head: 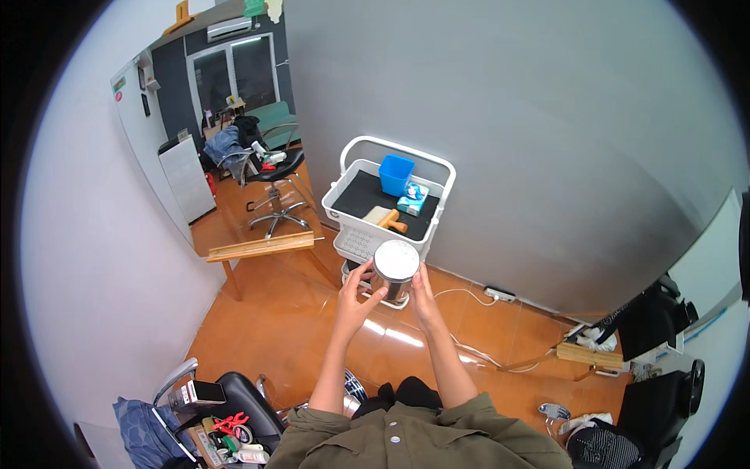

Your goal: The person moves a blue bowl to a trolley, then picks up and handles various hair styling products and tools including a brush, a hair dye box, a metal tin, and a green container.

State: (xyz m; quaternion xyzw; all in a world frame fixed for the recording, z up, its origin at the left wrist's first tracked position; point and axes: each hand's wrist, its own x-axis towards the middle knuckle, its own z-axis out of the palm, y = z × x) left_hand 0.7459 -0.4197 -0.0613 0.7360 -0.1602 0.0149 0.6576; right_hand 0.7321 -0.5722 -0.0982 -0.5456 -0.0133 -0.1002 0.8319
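Note:
Between my two hands I hold a shiny metal canister [396,267] with a white top, raised in front of me. My left hand [355,293] grips its left side, thumb toward the front. My right hand [423,296] presses on the right side. Just beyond it stands a white rolling cart [384,231]. On the cart's dark-lined top tray are a blue plastic bin [396,174], a small blue-and-white box [413,199] and a brush with a wooden handle [389,220]. The canister partly covers the cart's lower tiers.
A black salon chair [252,398] at lower left bears a box [197,394], red clips [231,422], bottles and blue fabric [146,431]. A wooden ledge [263,246] juts out below the mirror [234,146]. White cable [469,350] runs along the floor from a power strip [499,294].

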